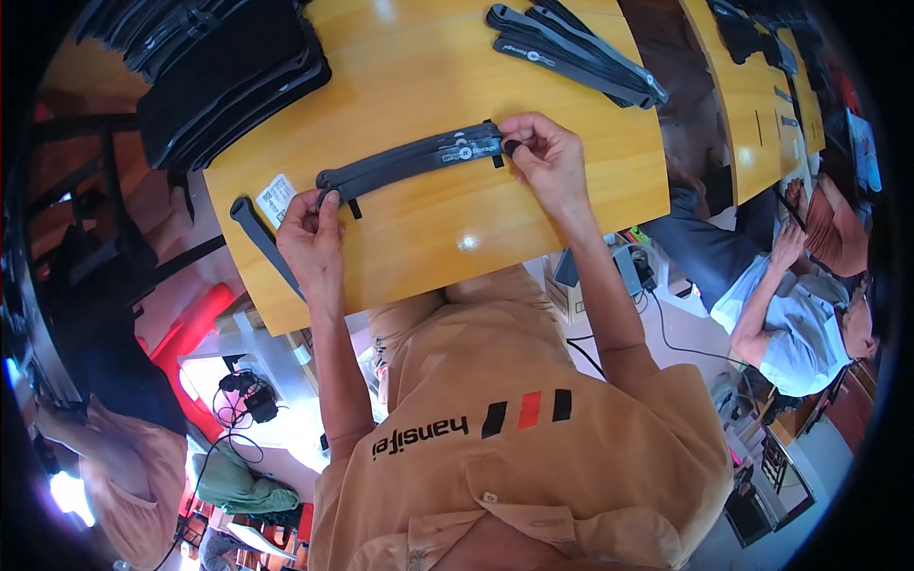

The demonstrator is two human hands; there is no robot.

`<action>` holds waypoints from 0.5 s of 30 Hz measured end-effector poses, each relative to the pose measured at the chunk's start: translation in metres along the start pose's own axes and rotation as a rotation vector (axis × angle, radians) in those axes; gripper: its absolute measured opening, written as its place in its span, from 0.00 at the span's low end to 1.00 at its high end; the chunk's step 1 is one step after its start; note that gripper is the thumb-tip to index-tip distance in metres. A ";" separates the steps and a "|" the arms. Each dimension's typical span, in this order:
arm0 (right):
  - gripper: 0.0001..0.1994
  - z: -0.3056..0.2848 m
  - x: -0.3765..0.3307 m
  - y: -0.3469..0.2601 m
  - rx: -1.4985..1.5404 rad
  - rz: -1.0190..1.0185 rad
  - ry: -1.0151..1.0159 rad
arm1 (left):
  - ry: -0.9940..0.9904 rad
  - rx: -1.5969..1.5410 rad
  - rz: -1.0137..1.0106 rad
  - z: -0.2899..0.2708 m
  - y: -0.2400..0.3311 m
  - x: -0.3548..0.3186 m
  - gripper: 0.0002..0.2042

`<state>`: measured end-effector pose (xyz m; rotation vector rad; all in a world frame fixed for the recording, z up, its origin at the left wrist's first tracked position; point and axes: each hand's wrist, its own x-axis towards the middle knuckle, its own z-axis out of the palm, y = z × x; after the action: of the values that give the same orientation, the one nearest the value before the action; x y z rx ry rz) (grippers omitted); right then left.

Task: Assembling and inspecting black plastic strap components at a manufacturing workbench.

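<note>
Both hands at work on a bundle of dark grey straps [400, 166], lying slightly slanted across the yellow tabletop [428, 243] in the upper centre of the frame, its right end higher than its left. Left hand [314, 238], left of centre, nearly closed, thumb and fingers pinching at the bundle's left end. Right hand [552, 167], upper centre-right, partly curled, thumb and fingertips together on a small black piece [511, 147] at the bundle's right end; cannot tell if that piece is part of a strap. Straps run lengthwise alongside one another, pale print near the right end, short black tabs poking out below near both ends. White label [278, 198] with a printed code on the table just beside the left hand, upper left of it. Single grey strap [259, 236] slanting along the table's left edge, lower end near the left wrist. Second strap pile [576, 57], grey and black, loosely fanned at top centre-right, apart from the hands. Tall stack of black folded items [233, 90] at upper left. Co-worker in a light blue shirt [795, 324] at right of frame, beside another yellow table [747, 143] at upper right
</note>
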<state>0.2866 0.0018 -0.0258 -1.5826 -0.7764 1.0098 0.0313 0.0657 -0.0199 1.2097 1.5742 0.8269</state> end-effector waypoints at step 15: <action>0.09 0.006 0.002 -0.006 0.016 0.020 0.073 | -0.002 -0.037 -0.015 -0.001 -0.003 0.002 0.06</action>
<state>0.2821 0.0078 -0.0214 -1.6075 -0.7021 0.9655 0.0292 0.0669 -0.0231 1.1701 1.5583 0.8418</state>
